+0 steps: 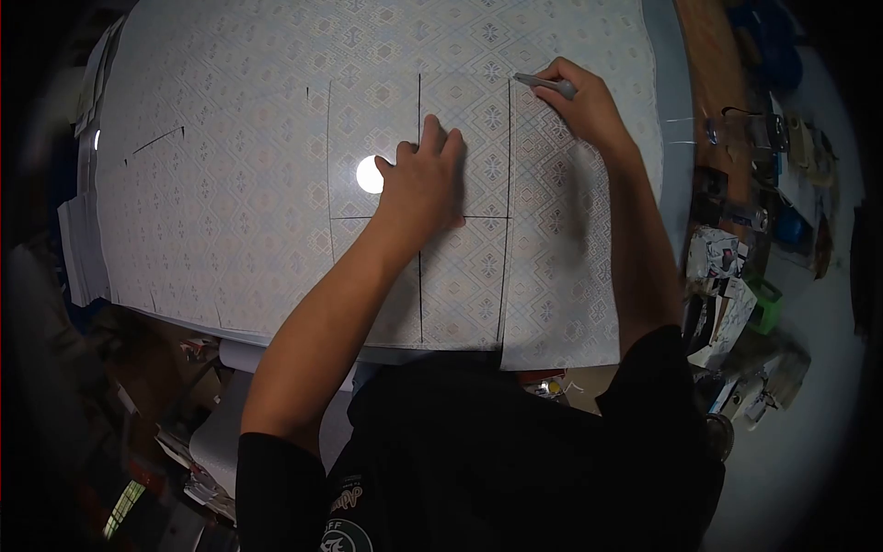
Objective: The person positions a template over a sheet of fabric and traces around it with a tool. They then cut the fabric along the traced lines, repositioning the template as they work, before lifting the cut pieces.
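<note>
Pale fabric (239, 184) with a woven diamond pattern covers the table. On it lies what looks like a clear, glossy sheet (372, 120), its dark outline and crossing lines showing over the pattern and a round glare on its surface. My left hand (423, 175) rests on this sheet near where the lines cross, fingers spread and holding nothing. A grey pen (552, 86) sits in the closed fingers of my right hand (589, 103). Its tip touches or nearly touches the sheet's far right corner. Short dark marks (158, 141) show on the fabric at left.
The fabric's near edge (561, 357) hangs toward my body at the right. A wooden surface (713, 64) with assorted items borders the table on the right, including a green object (765, 305). A stack of layered sheets (81, 248) stands at the left edge.
</note>
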Demonstrator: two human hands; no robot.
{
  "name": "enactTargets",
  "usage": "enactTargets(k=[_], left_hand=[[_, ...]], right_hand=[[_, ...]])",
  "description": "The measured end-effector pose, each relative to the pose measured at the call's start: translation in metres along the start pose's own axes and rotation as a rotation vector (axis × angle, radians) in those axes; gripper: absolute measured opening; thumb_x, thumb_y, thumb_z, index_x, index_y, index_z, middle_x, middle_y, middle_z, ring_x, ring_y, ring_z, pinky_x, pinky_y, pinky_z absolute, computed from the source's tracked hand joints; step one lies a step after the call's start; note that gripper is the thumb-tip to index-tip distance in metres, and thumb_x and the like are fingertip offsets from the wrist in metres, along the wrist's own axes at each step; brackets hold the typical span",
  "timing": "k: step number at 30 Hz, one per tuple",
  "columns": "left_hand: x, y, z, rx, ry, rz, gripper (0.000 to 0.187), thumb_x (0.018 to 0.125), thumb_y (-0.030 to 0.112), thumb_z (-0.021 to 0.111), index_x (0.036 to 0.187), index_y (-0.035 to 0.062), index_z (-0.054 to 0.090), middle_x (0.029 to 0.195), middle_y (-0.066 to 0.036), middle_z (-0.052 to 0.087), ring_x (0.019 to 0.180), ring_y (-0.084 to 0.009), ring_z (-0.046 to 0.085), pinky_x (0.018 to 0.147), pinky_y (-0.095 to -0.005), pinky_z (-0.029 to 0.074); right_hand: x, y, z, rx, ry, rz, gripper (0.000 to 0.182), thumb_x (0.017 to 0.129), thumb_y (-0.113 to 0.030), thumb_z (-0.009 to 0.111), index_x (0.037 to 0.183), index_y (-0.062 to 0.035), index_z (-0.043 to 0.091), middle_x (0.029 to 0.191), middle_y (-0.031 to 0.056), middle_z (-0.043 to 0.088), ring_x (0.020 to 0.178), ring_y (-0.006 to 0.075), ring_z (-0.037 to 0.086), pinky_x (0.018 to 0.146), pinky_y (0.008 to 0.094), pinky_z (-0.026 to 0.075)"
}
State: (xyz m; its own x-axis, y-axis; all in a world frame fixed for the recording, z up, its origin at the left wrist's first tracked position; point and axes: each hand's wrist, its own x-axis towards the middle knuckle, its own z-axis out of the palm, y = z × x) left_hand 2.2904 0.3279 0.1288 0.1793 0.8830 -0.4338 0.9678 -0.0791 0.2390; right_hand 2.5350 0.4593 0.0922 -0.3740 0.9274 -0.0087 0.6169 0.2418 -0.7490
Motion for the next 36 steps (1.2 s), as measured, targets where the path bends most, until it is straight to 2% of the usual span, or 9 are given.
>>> enactTargets(k=[9,13,15,21,29,31,32,34,36], left_hand=[[0.002,-0.003,0.009,0.020,0.080,0.038,0.114,0.054,0.031,0.099,0.150,0.0101,0.043,0.160,-0.022,0.034,0.122,-0.0428,0.059,0.095,-0.0736,0.047],[0.001,-0.003,0.007,-0.025,0.067,0.023,0.111,0.057,0.027,0.098,0.151,0.0090,0.042,0.161,-0.023,0.032,0.124,-0.0426,0.057,0.097,-0.0768,0.044],[0.000,-0.003,0.005,-0.002,0.103,0.051,0.116,0.053,0.028,0.099,0.152,0.0111,0.042,0.158,-0.022,0.033,0.117,-0.0431,0.062,0.095,-0.0688,0.047],[0.000,-0.004,0.009,-0.028,0.077,0.036,0.117,0.055,0.028,0.098,0.155,0.0102,0.040,0.161,-0.021,0.030,0.122,-0.0411,0.059,0.098,-0.0711,0.044],[-0.009,-0.010,0.018,-0.047,0.133,0.076,0.116,0.057,0.030,0.098,0.155,0.0071,0.039,0.163,-0.023,0.027,0.128,-0.0424,0.055,0.105,-0.0721,0.040],[-0.016,-0.016,0.029,-0.085,0.320,0.147,0.091,0.065,0.024,0.092,0.143,0.0040,0.050,0.151,-0.023,0.041,0.122,-0.0424,0.056,0.106,-0.0616,0.044],[-0.021,-0.020,0.037,-0.080,0.335,0.157,0.091,0.065,0.024,0.092,0.143,0.0040,0.050,0.151,-0.023,0.041,0.122,-0.0424,0.056,0.106,-0.0616,0.044],[-0.033,-0.028,0.053,-0.164,0.408,0.272,0.058,0.072,0.016,0.082,0.124,0.0027,0.059,0.129,-0.021,0.055,0.112,-0.0413,0.057,0.102,-0.0510,0.047],[-0.052,-0.033,0.069,-0.176,0.467,0.297,0.044,0.074,0.013,0.076,0.114,0.0001,0.061,0.121,-0.021,0.056,0.110,-0.0416,0.057,0.107,-0.0544,0.042]], right_hand=[[0.071,-0.023,0.000,-0.169,-0.395,-0.216,0.017,0.092,-0.012,0.076,0.104,-0.0061,0.065,0.097,0.0066,0.073,0.090,0.0186,0.067,0.083,0.0345,0.052],[0.115,-0.066,0.067,-0.107,-0.426,-0.391,0.019,0.092,-0.013,0.076,0.106,-0.0080,0.064,0.099,0.0075,0.073,0.091,0.0214,0.068,0.082,0.0353,0.053],[0.130,-0.084,0.094,-0.079,-0.404,-0.433,0.020,0.092,-0.014,0.076,0.107,-0.0083,0.064,0.099,0.0086,0.074,0.091,0.0233,0.069,0.082,0.0364,0.053],[0.152,-0.117,0.151,-0.050,-0.352,-0.517,0.023,0.092,-0.017,0.077,0.108,-0.0090,0.063,0.099,0.0120,0.074,0.090,0.0288,0.071,0.080,0.0398,0.054],[0.134,-0.107,0.157,0.079,-0.262,-0.420,0.022,0.094,-0.019,0.076,0.110,-0.0090,0.065,0.100,0.0066,0.073,0.091,0.0216,0.068,0.083,0.0356,0.052],[0.119,-0.107,0.139,0.132,-0.217,-0.363,0.022,0.094,-0.019,0.076,0.111,-0.0086,0.066,0.099,0.0054,0.073,0.092,0.0193,0.067,0.083,0.0338,0.051],[0.103,-0.108,0.125,0.213,-0.133,-0.259,0.021,0.094,-0.017,0.076,0.110,-0.0072,0.066,0.099,0.0039,0.073,0.092,0.0168,0.066,0.084,0.0319,0.051],[0.062,-0.103,0.095,0.285,-0.004,-0.190,0.019,0.095,-0.014,0.075,0.109,-0.0050,0.067,0.098,0.0020,0.072,0.093,0.0132,0.064,0.085,0.0285,0.050],[0.006,-0.096,0.064,0.262,0.043,-0.206,0.017,0.095,-0.013,0.074,0.107,-0.0041,0.067,0.098,0.0016,0.071,0.093,0.0121,0.064,0.085,0.0271,0.049]])
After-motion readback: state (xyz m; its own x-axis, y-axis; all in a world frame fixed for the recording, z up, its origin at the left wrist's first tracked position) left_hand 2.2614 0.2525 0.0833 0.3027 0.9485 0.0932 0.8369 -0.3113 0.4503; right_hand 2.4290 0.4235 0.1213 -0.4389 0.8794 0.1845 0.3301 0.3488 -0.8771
